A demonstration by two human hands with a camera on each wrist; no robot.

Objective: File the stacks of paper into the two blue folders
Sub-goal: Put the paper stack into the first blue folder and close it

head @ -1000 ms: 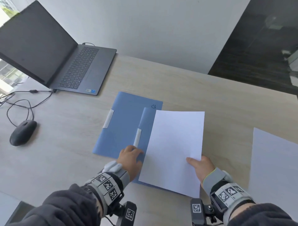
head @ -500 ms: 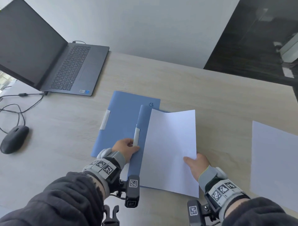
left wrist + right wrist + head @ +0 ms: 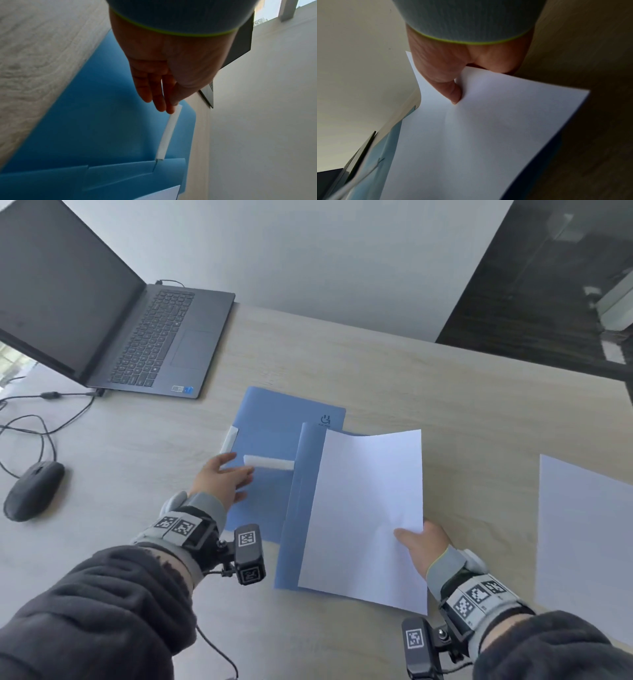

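Half a second earlier the left hand [image 3: 222,481] was gripping the white clip bar [image 3: 269,463] while it was lying along the spine of the upper blue folder [image 3: 296,508]; now that bar is swinging out sideways across the lower blue folder [image 3: 274,419], one end staying anchored at the spine. The left grip is sitting with fingers nearly straight, the fingertips [image 3: 169,108] and thumb meeting the free end of the bar; whether they are pinching it or only touching it, I cannot tell. The right hand [image 3: 419,546] is still clamping the paper stack [image 3: 368,515], thumb on top and fingers beneath, at its near right corner. The stack is lying over the upper folder, its far edge bowing upward more than before.

Counting: two blue folders are overlapping on the table [image 3: 479,405], each carrying one white clip bar, the second bar [image 3: 228,439] lying along the lower folder's left edge. Two paper stacks are showing, one held and another [image 3: 585,535] resting well apart on the right. One laptop [image 3: 113,313] and one mouse [image 3: 32,489] are sitting at the left.
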